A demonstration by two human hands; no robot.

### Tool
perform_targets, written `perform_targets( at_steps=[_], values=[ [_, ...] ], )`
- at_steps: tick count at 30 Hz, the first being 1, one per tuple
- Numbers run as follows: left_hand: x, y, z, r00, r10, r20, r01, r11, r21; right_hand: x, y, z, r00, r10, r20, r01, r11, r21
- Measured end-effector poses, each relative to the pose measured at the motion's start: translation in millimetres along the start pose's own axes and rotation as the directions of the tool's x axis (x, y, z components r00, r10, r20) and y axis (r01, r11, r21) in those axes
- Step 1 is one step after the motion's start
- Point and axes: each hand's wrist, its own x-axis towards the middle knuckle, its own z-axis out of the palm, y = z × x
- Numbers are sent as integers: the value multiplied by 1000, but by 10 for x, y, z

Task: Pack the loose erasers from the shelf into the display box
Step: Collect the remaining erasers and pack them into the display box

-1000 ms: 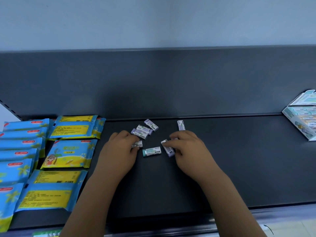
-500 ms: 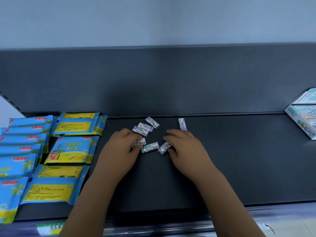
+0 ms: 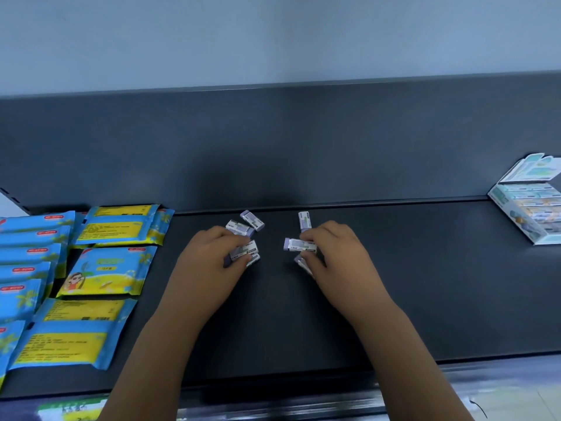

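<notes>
Shelf (image 3: 425,284) dark, wide; display box (image 3: 528,214) at far right edge, well apart from hands: long carry, dropped pieces likely.

Wipe packets (image 3: 103,268) just beside left hand (image 3: 209,262): stray eraser could slide under.

Left grip closed on eraser cluster (image 3: 244,249); right hand (image 3: 337,256) pinching lilac eraser (image 3: 299,244). Overfull handfuls may spill.

Three loose erasers (image 3: 253,220) behind hands risk being missed.
</notes>
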Motion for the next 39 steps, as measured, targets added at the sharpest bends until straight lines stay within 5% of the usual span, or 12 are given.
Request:
perform_targets(
  at_steps=[9,23,39],
  values=[
    [210,726,463,995,85,59,-86,996,19,-171,707,-515,996,-44,-76,45,999,8],
    [236,2504,1691,999,29,40,-30,999,22,-525,2260,-1712,992,-117,-53,117,993,2],
    [546,2985,2037,989,122,88,-118,992,-50,-544,2660,-2041,995,-73,-73,67,995,-81]
  ],
)
